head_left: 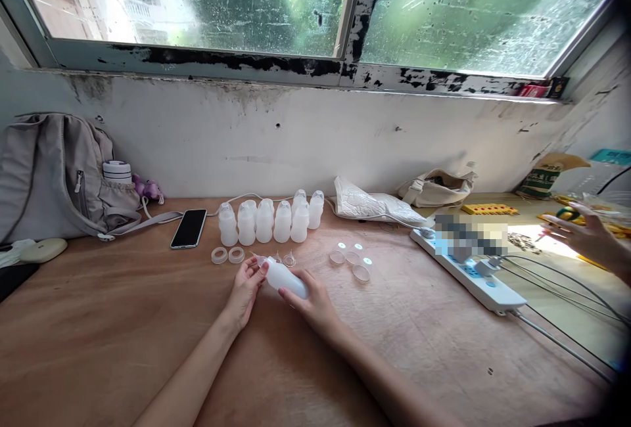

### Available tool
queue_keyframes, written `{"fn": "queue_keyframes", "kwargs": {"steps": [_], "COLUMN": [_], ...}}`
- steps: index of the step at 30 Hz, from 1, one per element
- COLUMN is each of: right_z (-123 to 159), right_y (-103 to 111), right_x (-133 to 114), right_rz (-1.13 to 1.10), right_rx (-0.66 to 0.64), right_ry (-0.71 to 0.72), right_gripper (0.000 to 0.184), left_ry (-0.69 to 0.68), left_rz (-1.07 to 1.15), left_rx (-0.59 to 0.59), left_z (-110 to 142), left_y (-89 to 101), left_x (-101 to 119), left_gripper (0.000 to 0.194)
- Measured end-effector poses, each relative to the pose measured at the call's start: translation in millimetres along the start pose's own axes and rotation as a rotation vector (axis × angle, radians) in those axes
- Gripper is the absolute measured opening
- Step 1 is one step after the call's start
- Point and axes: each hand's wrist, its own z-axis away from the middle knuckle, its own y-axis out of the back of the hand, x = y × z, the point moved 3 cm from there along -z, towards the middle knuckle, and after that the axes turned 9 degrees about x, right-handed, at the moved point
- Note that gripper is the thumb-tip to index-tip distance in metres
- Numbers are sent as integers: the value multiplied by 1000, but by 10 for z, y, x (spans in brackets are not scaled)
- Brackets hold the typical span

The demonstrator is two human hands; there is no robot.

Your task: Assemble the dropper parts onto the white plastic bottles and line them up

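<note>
A frosted white baby bottle (286,278) is tilted above the wooden table, its mouth end toward the left. Wrapped round its base end is my right hand (315,302). At the mouth end, my left hand (246,289) pinches a clear teat (257,258) against the opening; its fingers partly hide where teat and bottle meet. Just behind the bottle lie loose clear teats (289,259). Two white screw rings (227,255) rest left of them. Several finished-looking bottles with caps (264,221) stand upright farther back. Clear round caps (352,257) lie to the right.
A phone (188,228) lies left of the bottles, near a grey backpack (54,171). A white plastic package (369,203) and a beige bag (436,187) sit by the wall. A power strip (468,276) with cables is at right, where another person's hand (586,233) reaches in.
</note>
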Motion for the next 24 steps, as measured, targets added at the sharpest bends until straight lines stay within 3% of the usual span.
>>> {"fn": "queue_keyframes", "kwargs": {"steps": [6, 11, 13, 17, 19, 21, 24], "right_z": [-2, 43, 49, 55, 57, 65, 117], "right_y": [-32, -1, -10, -80, -89, -80, -66], "right_x": [33, -46, -17, 56, 37, 9, -84], "right_rz": [-121, 24, -59, -477, -585, -502, -174], "right_rx": [-150, 6, -48, -397, -468, -396, -173], "right_ry": [-186, 50, -50, -454, -512, -457, -136], "right_gripper": [38, 37, 37, 39, 41, 40, 37], "left_ry": [53, 119, 115, 87, 80, 82, 106], "left_rz": [103, 29, 32, 75, 78, 79, 65], "left_rx": [-158, -54, -58, -173, -187, -169, -109], "left_z": [35, 79, 87, 126, 147, 164, 189], "left_y": [-74, -57, -60, -119, -139, -146, -142], "left_x": [28, -44, -51, -11, 3, 3, -17], "left_gripper": [41, 37, 40, 46, 45, 42, 40]}}
